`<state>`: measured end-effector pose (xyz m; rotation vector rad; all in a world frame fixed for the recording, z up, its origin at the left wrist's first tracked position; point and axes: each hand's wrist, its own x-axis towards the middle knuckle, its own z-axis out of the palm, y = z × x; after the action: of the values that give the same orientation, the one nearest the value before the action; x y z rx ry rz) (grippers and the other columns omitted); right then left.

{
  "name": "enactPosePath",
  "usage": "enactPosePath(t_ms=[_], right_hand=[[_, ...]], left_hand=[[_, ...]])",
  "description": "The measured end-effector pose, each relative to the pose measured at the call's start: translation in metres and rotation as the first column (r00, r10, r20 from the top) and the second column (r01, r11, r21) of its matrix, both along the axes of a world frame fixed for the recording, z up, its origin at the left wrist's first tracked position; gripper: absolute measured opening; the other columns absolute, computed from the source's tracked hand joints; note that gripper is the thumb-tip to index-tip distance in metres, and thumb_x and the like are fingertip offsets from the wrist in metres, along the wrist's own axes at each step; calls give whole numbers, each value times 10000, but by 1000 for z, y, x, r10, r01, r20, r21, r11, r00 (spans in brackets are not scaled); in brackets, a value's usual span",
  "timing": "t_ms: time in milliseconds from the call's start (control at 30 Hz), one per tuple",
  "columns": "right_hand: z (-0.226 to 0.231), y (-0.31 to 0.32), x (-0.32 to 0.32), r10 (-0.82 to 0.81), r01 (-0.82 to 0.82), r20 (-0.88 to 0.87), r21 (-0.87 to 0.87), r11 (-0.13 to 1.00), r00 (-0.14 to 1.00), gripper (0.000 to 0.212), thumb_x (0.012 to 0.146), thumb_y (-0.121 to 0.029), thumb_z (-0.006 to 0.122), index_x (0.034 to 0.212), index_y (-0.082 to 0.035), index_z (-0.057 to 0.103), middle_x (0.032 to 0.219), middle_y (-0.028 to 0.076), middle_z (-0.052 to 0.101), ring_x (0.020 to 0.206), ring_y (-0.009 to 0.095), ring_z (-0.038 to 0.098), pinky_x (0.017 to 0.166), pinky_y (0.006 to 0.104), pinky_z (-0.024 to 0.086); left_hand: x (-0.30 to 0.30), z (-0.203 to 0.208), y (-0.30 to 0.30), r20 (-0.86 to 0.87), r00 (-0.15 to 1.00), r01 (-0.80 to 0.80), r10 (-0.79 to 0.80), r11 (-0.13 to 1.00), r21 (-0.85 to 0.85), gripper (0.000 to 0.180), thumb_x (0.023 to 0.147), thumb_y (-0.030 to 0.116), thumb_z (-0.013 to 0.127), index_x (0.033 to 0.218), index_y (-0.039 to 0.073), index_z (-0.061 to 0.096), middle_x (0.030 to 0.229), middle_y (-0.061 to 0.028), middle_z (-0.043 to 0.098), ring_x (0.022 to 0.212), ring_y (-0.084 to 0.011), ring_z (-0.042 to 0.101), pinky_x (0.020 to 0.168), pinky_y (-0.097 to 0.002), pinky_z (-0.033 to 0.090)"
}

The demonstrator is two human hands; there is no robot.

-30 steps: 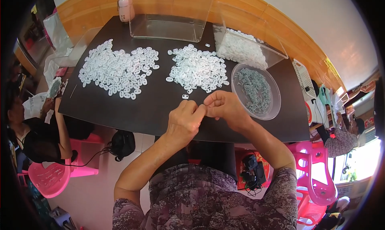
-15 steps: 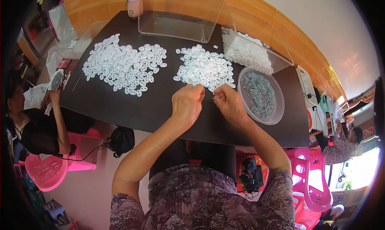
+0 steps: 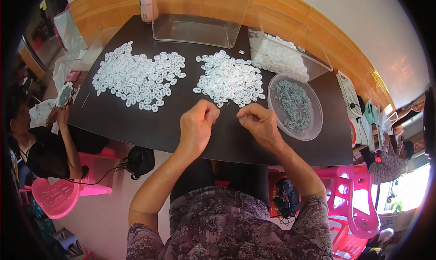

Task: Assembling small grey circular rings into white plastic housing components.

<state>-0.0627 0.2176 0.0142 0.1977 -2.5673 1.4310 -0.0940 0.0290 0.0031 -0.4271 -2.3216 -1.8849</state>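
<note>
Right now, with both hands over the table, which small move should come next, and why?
Probably the left hand could reach slightly forward for one white piece, since the near edge of the middle pile lies just ahead. The right hand is pinched, but whether it holds anything is unclear.

- I've got left hand (image 3: 195,127) curled, back facing up, fingertips hidden.
- Right hand (image 3: 262,126) curled too; can't tell if the fingertips meet.
- Hands apart, roughly level.
- Left forearm (image 3: 164,177), right forearm (image 3: 299,170) angle inward.
</note>
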Motion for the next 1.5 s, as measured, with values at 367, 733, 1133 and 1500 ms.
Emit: enactPosePath(t_ms=[367,733,1133,1500], right_hand=[[18,-42,18,231,-152,174,-376,914,957,82,787,1,612,865,-15,633,723,-43,571,622,-1,449,550,168,371],[18,-52,22,271,-180,212,-368,912,939,82,796,1,608,876,15,595,753,-1,595,668,18,508,567,175,402],[18,-53,21,268,-181,245,-325,928,932,85,779,-7,630,858,3,601,728,-26,563,642,10,470,556,175,393],[18,-63,23,239,-144,242,-353,924,941,88,775,27,619,860,22,598,764,13,601,690,40,537,591,186,434]], left_hand=[[45,-7,-21,372,851,22,-370,733,679,102,865,60,599,916,-28,585,757,-63,600,579,-77,523,498,-186,416],[55,-6,-27,377,854,44,-359,771,635,116,858,90,620,880,-19,587,735,-55,594,586,-85,516,497,-196,410],[56,-6,-31,378,866,75,-328,832,550,95,872,100,598,863,7,581,722,-19,578,582,-54,484,510,-184,387],[66,-13,-18,263,961,-36,-84,907,420,26,838,-25,575,816,-11,572,660,6,530,580,-42,463,514,-194,388]])
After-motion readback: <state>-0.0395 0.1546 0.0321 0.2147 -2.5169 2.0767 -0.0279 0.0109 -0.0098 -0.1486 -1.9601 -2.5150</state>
